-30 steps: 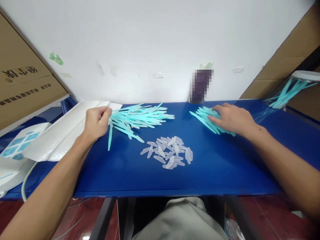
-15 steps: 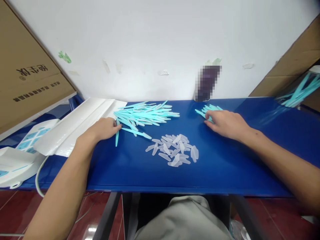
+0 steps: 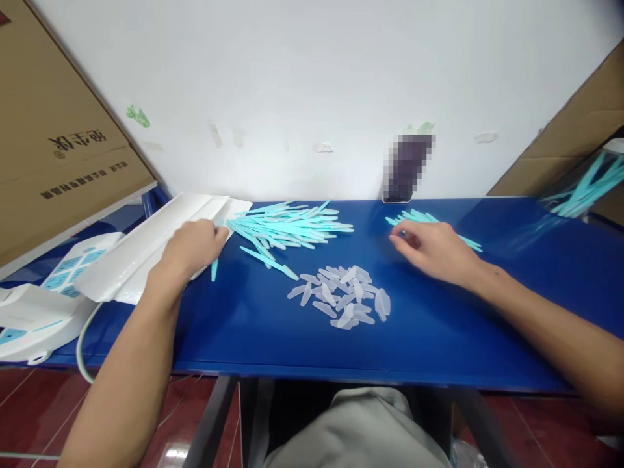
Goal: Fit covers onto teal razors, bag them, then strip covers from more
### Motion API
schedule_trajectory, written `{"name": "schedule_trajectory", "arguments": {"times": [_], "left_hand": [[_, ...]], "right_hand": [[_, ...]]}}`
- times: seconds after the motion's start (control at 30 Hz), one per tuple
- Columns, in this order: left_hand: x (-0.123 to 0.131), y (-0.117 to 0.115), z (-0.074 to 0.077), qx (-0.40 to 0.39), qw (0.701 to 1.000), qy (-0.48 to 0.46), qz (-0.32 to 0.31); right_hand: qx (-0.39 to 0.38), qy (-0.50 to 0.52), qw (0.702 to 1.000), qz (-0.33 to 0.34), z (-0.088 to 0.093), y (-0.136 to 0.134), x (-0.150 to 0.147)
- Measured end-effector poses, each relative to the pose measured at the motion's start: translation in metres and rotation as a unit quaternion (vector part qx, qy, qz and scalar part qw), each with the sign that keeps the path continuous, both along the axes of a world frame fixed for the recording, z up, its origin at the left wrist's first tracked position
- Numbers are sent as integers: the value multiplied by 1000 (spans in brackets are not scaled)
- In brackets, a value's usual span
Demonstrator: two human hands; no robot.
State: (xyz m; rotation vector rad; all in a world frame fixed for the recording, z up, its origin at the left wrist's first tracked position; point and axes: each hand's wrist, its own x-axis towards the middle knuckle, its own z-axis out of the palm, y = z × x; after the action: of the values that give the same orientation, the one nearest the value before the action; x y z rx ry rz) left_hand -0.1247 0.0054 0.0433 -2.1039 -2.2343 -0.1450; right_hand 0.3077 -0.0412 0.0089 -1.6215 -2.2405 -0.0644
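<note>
My left hand (image 3: 195,246) is closed over a teal eyebrow razor (image 3: 214,270), whose end sticks out below the fingers; the rest is hidden. Just right of it a large pile of the same teal razors (image 3: 292,224) lies fanned out, with a couple of loose razors (image 3: 270,263) in front. My right hand (image 3: 433,250) hovers at a smaller group of teal razors (image 3: 422,216), fingers curled, a gap between thumb and forefinger, nothing seen in them. Between the hands, nearer me, lies a heap of translucent blade caps (image 3: 344,296).
A white plastic bag (image 3: 141,253) and a white device with blue panels (image 3: 43,318) lie at left. A cardboard box (image 3: 63,143) stands behind them. A blurred phone-like object (image 3: 408,168) leans on the wall. A clear container with teal razors (image 3: 589,185) stands far right.
My left hand has drawn back slightly left with its razor, over the bag's edge. The fingers of my right hand have come off the right-hand group, where more razors now show.
</note>
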Motion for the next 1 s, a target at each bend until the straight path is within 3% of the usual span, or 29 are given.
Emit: {"name": "schedule_trajectory", "arguments": {"times": [0.07, 0.17, 0.27, 0.33, 0.47, 0.6, 0.77, 1.0], "left_hand": [[5, -6, 12, 123, 987, -106, -12], [22, -10, 19, 248, 904, -335, -96], [51, -9, 13, 223, 803, -516, -196], [74, -10, 7, 147, 771, -565, -255], [126, -21, 1, 13, 741, -578, -343], [163, -32, 1, 19, 742, -534, -406], [165, -31, 9, 70, 777, -394, -485], [172, -34, 17, -40, 745, -487, -455]], "right_hand": [[30, 33, 998, 54, -2, -5, -7], [79, 79, 987, 117, -3, -15, -17], [93, 145, 971, 164, -3, -24, -27], [69, 213, 954, 201, -4, -28, -33], [20, 319, 917, 239, -6, -31, -39], [5, 282, 935, 213, -3, -33, -39], [-34, 304, 936, 176, 2, -37, -40], [29, 338, 913, 226, 1, -37, -49]]}}
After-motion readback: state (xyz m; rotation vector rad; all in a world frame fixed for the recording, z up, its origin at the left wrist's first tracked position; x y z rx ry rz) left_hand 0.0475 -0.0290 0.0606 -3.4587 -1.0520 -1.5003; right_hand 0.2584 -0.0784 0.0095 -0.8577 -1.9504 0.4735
